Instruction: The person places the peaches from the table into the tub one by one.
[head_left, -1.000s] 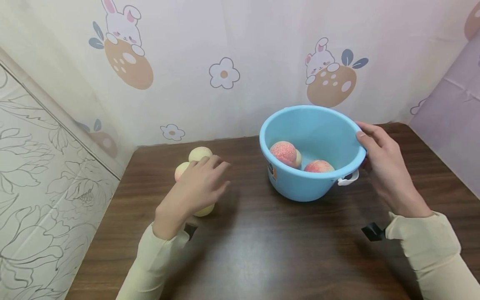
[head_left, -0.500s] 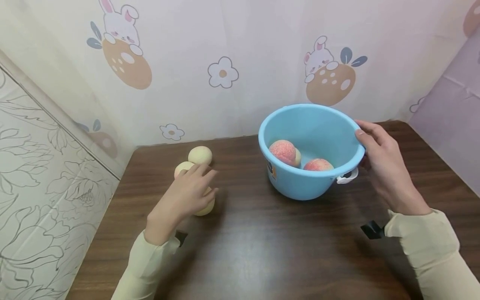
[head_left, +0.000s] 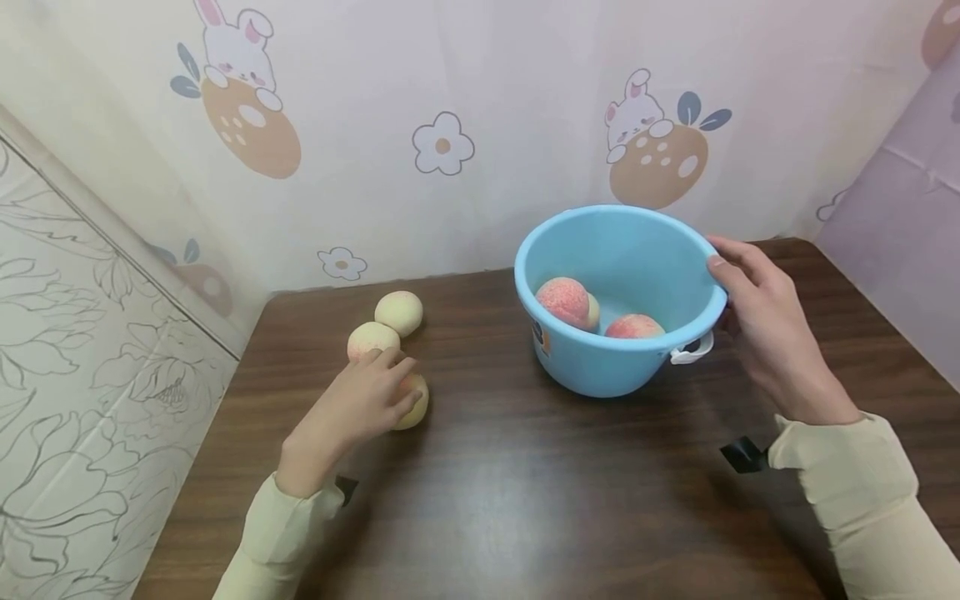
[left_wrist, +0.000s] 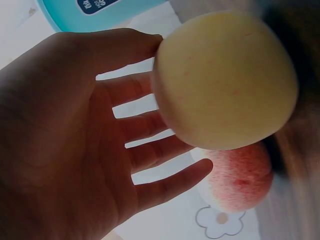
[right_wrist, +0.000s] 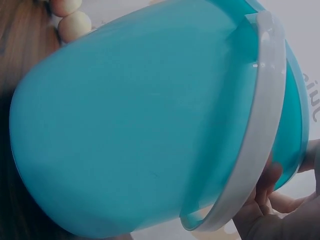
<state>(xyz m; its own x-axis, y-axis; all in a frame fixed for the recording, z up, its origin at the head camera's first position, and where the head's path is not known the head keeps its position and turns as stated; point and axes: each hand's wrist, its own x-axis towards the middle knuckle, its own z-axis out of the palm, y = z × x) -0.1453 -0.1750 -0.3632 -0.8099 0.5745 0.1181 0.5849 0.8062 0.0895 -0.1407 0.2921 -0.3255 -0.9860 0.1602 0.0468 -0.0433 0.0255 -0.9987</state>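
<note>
Left wrist view: left hand (head_left: 351,407) has its fingers spread apart and nearly straight beside the nearest peach (head_left: 412,404), which sits on the wood-grain table (head_left: 495,508); thumb tip overlaps the peach's edge, actual contact cannot be told. Same view shows the palm side, a red-blushed peach (left_wrist: 241,177) behind the pale one, and dark-blue lettering panel (left_wrist: 95,4) on the bucket; from the head, the back of the hand partly covers the nearest peach. Head view alone gives the full row: middle peach (head_left: 372,338) and far peach (head_left: 400,312) run toward the curtain (head_left: 442,225). Right wrist view adds the whole arc of the white handle (right_wrist: 265,110) along the bucket's outer side, with two peaches visible past its wall. Right hand (head_left: 772,329) grips the rim, thumb over the edge. Container: light-blue plastic bucket (head_left: 600,371), on the table to the right of the row. Contents, seen in head view only: three peaches, a red one (head_left: 562,300) at left, a paler one (head_left: 594,313) partly hidden behind it, another red-tinged one (head_left: 634,327) near the front wall.
</note>
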